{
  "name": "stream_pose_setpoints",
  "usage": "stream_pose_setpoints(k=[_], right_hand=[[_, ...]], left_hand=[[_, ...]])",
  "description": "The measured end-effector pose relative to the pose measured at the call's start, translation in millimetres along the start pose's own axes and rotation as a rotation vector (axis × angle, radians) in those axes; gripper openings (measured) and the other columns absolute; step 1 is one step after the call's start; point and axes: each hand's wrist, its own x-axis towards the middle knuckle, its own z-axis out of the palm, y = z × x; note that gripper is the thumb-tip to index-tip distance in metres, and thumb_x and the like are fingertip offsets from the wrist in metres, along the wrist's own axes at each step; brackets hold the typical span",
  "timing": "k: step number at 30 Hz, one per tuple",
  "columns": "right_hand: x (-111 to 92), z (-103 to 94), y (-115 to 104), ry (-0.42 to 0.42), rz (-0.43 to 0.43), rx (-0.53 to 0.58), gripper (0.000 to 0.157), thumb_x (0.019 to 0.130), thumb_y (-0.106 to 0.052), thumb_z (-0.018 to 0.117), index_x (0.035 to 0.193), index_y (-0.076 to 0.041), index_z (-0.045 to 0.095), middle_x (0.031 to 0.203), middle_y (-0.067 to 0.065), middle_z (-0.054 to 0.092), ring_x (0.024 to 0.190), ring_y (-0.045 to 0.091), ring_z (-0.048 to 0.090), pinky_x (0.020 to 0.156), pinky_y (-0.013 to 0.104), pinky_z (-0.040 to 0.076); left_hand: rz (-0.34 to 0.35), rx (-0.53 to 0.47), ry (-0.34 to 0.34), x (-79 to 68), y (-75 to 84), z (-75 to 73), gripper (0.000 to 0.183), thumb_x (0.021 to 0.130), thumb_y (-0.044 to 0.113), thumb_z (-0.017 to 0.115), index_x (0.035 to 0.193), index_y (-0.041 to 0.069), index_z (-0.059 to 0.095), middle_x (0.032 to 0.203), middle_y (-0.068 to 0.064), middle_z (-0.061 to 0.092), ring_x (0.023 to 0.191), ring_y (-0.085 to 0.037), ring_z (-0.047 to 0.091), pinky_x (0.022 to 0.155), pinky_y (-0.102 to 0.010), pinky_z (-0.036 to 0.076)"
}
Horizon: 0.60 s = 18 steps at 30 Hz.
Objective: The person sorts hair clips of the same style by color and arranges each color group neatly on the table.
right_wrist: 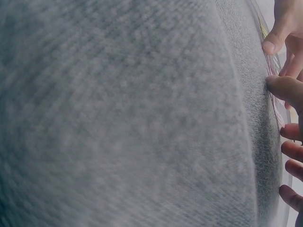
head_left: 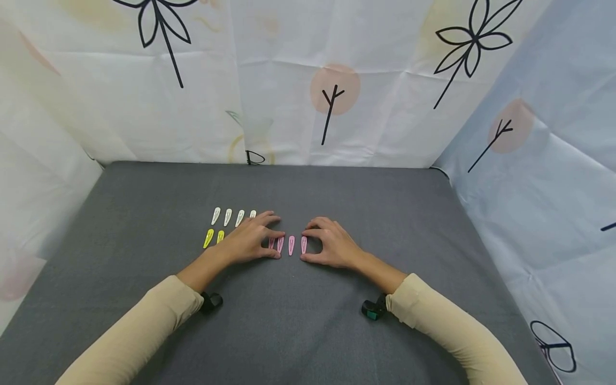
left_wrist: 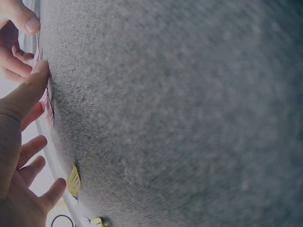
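Observation:
Pink snap hair clips lie in a row on the grey cloth between the two hands. My left hand [head_left: 250, 239] has thumb and index finger at the two ends of a pink hair clip [head_left: 280, 245], pinching it lengthwise. Just left of it, another pink clip [head_left: 271, 244] is partly covered by that hand. Opposite, my right hand [head_left: 333, 244] pinches the rightmost pink clip [head_left: 304, 245] the same way. Untouched between them lies one more pink clip [head_left: 291, 245]. In the left wrist view, the left thumb [left_wrist: 35, 85] is down at the cloth beside the pink clips.
Behind the left hand runs a row of several white hair clips [head_left: 228, 217]. Yellow clips [head_left: 208, 238] lie in front of these, some hidden by that hand. A grey cloth [head_left: 308, 331] covers the table; printed white curtains [head_left: 289, 123] hang behind and at the sides.

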Motion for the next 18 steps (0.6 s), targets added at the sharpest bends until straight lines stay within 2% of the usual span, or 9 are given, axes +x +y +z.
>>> stream_pose_setpoints(k=[9,18], right_hand=[[0.3,-1.1,1.5,-0.005,0.007,0.013,0.055,0.081,-0.046,0.080,0.122,-0.011,0.071,0.125,0.009,0.061,0.123,0.026,0.052,0.098,0.054,0.042],[0.7,-1.1,1.5,-0.007,0.010,0.025,0.053,0.081,-0.045,0.081,0.121,-0.012,0.071,0.125,0.009,0.061,0.123,0.026,0.053,0.097,0.053,0.043]], left_hand=[[0.051,0.021,0.037,0.9,-1.2,-1.2,0.058,0.080,0.042,0.083,0.125,0.008,0.071,0.141,-0.018,0.054,0.139,-0.037,0.040,0.102,-0.062,0.039],[0.043,0.009,0.021,1.1,-1.7,-1.5,0.056,0.080,0.041,0.083,0.124,0.008,0.072,0.142,-0.018,0.054,0.139,-0.037,0.040,0.103,-0.062,0.038]])
